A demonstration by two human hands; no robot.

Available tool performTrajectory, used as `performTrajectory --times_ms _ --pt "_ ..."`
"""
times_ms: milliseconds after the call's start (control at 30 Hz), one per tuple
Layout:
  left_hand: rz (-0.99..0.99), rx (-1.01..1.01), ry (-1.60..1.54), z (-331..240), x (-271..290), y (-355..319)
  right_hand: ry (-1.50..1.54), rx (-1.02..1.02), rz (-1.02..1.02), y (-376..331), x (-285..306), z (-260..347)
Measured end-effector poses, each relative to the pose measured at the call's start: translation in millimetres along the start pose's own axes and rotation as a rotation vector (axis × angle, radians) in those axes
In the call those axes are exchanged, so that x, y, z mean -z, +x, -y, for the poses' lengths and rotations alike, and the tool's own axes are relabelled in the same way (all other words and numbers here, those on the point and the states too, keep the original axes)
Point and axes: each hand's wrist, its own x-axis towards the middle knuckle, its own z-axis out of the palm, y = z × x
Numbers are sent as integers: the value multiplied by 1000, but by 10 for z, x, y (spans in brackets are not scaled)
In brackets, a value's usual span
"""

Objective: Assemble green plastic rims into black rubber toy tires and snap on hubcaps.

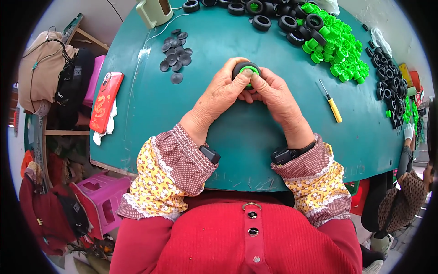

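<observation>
Assembly workshop: worktable (150,114) heaped with toy wheel parts (340,45).

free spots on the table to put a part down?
Bare patch between phone and left hand, below the discs. Another between right hand and screwdriver. Crowded along the far edge: tyres and green hubs.

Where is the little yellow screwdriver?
The yellow-handled screwdriver lies on the green table, to the right of the right hand, just below the pile of green wheel hubs.
</observation>
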Motion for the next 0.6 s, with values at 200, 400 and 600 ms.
performTrajectory --times_ms 200,400,600 --pt "35 -54 -26 -15 18 0 -66 91 -35 22 8 -29" --pt "56 -91 127 -29 45 24 -73 98 -43 20 0 -18" --pt "-59 -170 267 14 14 -24 -32 26 -21 -3 -66 -24"
